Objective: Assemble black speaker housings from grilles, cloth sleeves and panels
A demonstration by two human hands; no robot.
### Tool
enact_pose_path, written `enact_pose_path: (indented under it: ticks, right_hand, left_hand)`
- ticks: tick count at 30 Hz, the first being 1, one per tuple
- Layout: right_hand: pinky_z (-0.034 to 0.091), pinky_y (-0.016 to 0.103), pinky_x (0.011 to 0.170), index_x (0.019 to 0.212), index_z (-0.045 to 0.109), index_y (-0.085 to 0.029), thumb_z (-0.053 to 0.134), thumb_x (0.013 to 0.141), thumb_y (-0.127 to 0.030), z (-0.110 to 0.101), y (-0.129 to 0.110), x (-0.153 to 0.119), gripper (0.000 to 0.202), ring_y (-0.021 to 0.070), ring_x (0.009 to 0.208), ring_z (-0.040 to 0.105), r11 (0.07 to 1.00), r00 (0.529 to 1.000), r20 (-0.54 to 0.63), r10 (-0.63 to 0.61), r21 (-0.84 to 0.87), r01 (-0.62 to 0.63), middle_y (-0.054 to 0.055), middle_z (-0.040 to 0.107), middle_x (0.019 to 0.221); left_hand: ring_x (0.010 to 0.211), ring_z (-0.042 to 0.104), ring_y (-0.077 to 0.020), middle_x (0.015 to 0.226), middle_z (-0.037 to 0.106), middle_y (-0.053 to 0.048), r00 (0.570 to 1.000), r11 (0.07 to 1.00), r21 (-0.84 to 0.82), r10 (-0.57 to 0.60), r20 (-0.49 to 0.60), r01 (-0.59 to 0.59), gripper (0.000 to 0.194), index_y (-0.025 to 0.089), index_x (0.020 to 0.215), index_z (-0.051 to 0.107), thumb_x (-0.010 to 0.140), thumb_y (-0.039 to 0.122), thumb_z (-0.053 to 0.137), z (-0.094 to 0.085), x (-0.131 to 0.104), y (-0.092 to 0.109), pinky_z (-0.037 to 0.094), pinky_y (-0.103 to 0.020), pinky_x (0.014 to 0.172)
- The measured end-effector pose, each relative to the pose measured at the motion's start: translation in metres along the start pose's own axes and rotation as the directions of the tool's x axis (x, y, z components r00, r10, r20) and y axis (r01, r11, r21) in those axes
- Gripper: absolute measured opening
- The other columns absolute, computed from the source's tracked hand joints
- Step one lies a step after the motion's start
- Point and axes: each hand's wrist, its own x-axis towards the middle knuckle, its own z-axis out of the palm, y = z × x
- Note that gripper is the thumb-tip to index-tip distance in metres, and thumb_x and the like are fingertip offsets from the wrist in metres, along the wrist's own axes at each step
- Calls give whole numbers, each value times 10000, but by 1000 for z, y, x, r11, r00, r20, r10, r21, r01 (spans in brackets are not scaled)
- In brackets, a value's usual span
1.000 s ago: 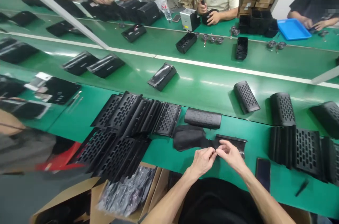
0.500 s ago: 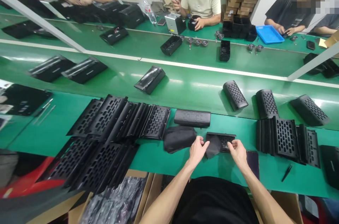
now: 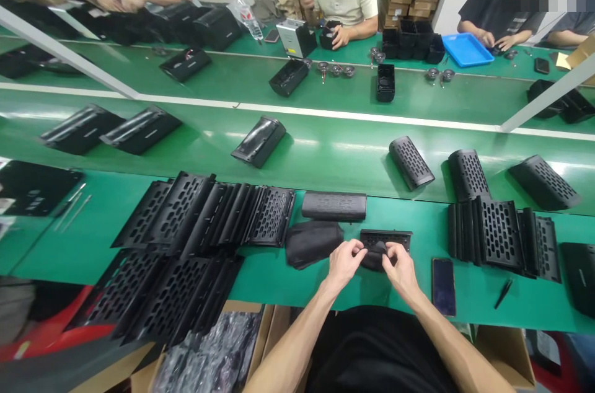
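Black mesh cloth (image 3: pixel 375 251) is being pinched between left hand (image 3: pixel 344 260) and right hand (image 3: pixel 398 266) | grille panel (image 3: pixel 387 239) is lying at 12 o'clock, touching, long axis 9-to-3 | both hands equally near | bench (image 3: pixel 409 300).

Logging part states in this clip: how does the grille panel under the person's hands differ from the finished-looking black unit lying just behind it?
The grille panel lies flat and thin with its perforations showing; the black unit behind it is a thicker, rounded, closed body. The left hand and right hand hold black fabric over the panel; the unit lies untouched. Both are black, long and lie crosswise on the green table.
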Motion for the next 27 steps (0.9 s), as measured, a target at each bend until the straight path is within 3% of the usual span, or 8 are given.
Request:
enact_pose_path:
  ticks: [4, 6, 9, 13, 16, 21, 24, 27]
  right_hand:
    - [569, 347, 751, 964, 520, -251, 583, 841, -404, -9, 6, -13, 206, 215, 799, 699, 993, 997, -60, 53, 107, -47, 37, 715, 884]
    - [571, 357, 765, 1101, 534, -233, 582, 839, -407, -14, 12, -13, 318, 216, 790, 691, 991, 989, -122, 87, 108, -74, 24, 692, 854]
    - [554, 391, 817, 1123, 575, -226, 586, 800, -398, -21, 24, -4, 366, 229, 796, 671, 991, 971, -200, 129, 60, -120, 19, 671, 844]
    - [530, 450, 843, 1095, 596, -216, 658, 729, -468, -25, 44, 12, 449, 290, 877, 652, 974, 932, -300, 206, -30, -225, 76, 675, 935]
    - [531, 461, 846, 1111, 600, -195, 671, 732, -537, -26, 54, 18, 515, 314, 910, 662, 960, 922, -304, 241, -66, -272, 132, 690, 1024]
    - [533, 439, 860, 1138, 614, -176, 629, 779, -570, -26, 58, 21, 532, 314, 944, 685, 955, 935, -257, 244, -106, -278, 151, 705, 1090]
    - [529, 431, 845, 1167, 605, -181, 624, 795, -581, -24, 56, 20, 547, 312, 941, 685, 949, 935, -259, 244, -133, -285, 147, 706, 1092]
    - [513, 443, 846, 1184, 596, -188, 675, 764, -628, -20, 51, 22, 614, 338, 978, 669, 939, 928, -280, 246, -170, -300, 152, 696, 1093]
  left_hand:
    - [879, 641, -221, 840, 753, -51, 961, 960, -39, 275, -27, -276, 205, 255, 813, 748, 933, 401, 667, -6, -2, 7, 478, -351, 866]
    - [854, 630, -229, 835, 745, -70, 937, 937, -44, 342, -70, -345, 237, 250, 815, 753, 948, 417, 650, -5, 4, 10, 484, -381, 872]
    - [841, 633, -232, 846, 732, -78, 914, 920, -56, 376, -151, -387, 221, 247, 860, 748, 949, 425, 652, 4, 15, 12, 509, -387, 851]
    - [919, 651, -240, 980, 709, -101, 913, 951, -79, 260, -313, -298, 208, 223, 1023, 698, 961, 408, 624, 21, 18, 7, 544, -391, 861]
    - [835, 652, -219, 1014, 683, -102, 915, 981, -108, 109, -388, -163, 265, 199, 1152, 629, 976, 392, 583, 28, 13, -4, 566, -378, 784]
    - [853, 676, -214, 1029, 712, -72, 947, 991, -115, 31, -319, -71, 247, 219, 1142, 638, 911, 307, 646, 29, 11, -15, 572, -365, 801]
    - [951, 670, -247, 1004, 714, -61, 957, 994, -97, 10, -290, -40, 290, 237, 1144, 651, 860, 272, 696, 29, 16, -13, 559, -397, 872]
    - [1094, 632, -296, 1107, 695, -87, 957, 997, -77, -10, -291, -13, 375, 247, 1176, 644, 818, 287, 748, 31, 21, -6, 529, -452, 953]
